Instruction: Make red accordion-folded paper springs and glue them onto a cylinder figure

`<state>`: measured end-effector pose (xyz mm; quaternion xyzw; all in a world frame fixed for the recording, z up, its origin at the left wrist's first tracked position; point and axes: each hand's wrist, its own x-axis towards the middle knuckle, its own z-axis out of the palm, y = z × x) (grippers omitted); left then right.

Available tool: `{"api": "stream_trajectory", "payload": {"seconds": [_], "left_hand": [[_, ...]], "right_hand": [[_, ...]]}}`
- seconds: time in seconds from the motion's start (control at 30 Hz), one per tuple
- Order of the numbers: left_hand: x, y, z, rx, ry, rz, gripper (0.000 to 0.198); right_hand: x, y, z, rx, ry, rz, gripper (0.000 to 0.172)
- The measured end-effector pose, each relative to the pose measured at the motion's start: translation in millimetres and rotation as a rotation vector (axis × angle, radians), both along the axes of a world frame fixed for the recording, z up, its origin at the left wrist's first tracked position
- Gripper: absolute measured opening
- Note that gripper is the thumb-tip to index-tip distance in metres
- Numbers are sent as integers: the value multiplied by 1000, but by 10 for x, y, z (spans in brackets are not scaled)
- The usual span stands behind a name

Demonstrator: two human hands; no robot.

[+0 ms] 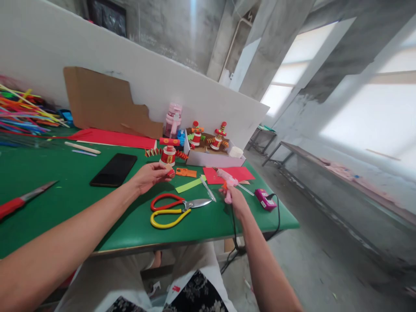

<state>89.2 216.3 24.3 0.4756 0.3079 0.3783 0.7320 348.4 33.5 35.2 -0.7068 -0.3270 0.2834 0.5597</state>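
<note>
Pinched in the fingers of my left hand (153,175) is a small red and tan paper piece (170,172). Just behind it stands a red and white paper figure (168,154) with folded, springy arms. My right hand (234,198) grips a pink glue gun (227,180) by its handle, its tip over a red paper sheet (243,173). Between my hands lie an orange paper piece with cut-outs (186,172), a light green strip (189,185) and a clear, pen-like tool (208,189). Scissors (182,209) with one red and one yellow handle lie open nearer to me.
Two similar figures stand in a white box (214,159) at the back. A pink bottle (173,120), a black phone (113,170), a red-handled knife (27,199) and colourful pipe cleaners (26,112) are around. A purple power box (265,199) with a cord sits near the right edge.
</note>
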Motion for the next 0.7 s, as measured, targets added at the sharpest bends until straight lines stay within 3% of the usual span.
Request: {"api": "stream_trajectory", "payload": {"seconds": [0.13,0.27,0.33,0.43,0.5,0.57,0.63,0.7], "left_hand": [[8,7,-14,31,-4,-14,28],[5,-5,-2,36,-14,-40,30],[1,-5,0,31,-16,-41,30],[0,1,-5,29,-18,-19,31],[5,6,-8,35,-27,-6,31],[10,12,-6,48,-43,1,33],[10,20,3,75,-52,11,35],[-2,26,22,115,-30,34,39]], "right_hand": [[248,-349,118,-334,-522,35,48],[254,-430,147,-618,-979,167,15],[190,-449,155,-724,-1063,176,17],[53,-481,223,-783,-1081,1,36],[-86,-422,295,-628,-1096,-155,43],[-290,-219,344,-301,-990,-226,41],[-567,135,332,16,-627,-67,40],[-874,568,255,182,-183,143,32]]}}
